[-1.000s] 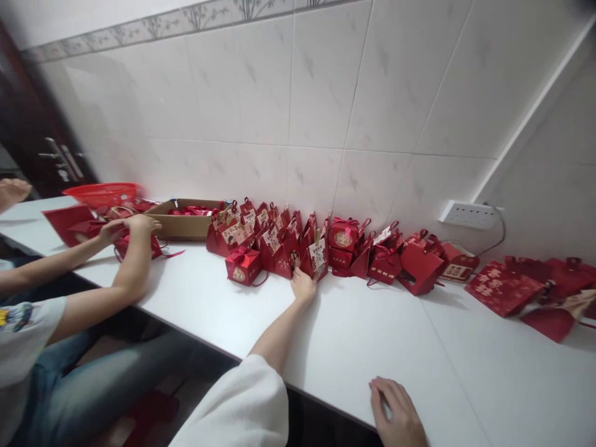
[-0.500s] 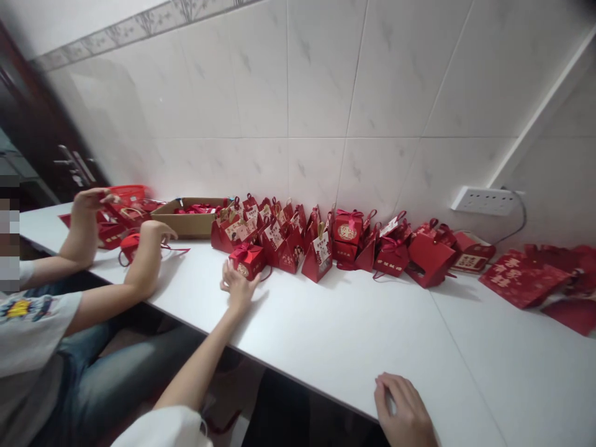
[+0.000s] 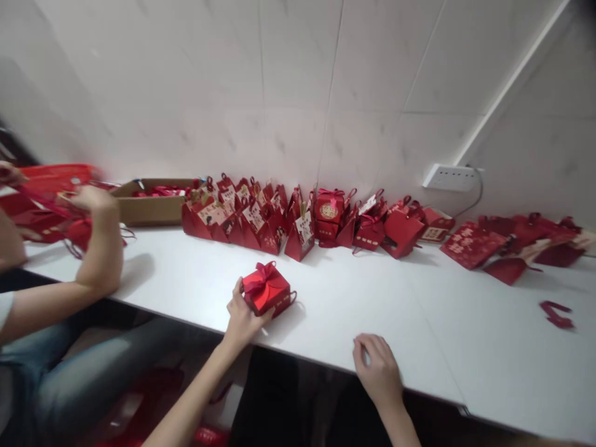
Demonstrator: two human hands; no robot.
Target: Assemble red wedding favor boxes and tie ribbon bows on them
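Observation:
My left hand point(image 3: 244, 324) is closed on a small red gift box point(image 3: 269, 290). A dark red ribbon bow is tied on the lid, and a thin loop sticks out at the box's right side. The box is near the front edge of the white table point(image 3: 326, 298). My right hand point(image 3: 378, 369) rests at the front edge, apart from the box. Its fingers are loosely curled towards the thumb and I see nothing in them.
Red triangular favor boxes point(image 3: 261, 223) stand in rows along the wall. A brown carton point(image 3: 149, 208) holds red pieces at the left. A co-worker's arm point(image 3: 100, 248) and red basket point(image 3: 60, 180) are beside it. A ribbon piece point(image 3: 557, 315) lies at the right.
My left hand has brought the bow-tied gift box away from the rows, towards the front edge. The view has shifted right, showing more of the table's right side. The right hand stays curled.

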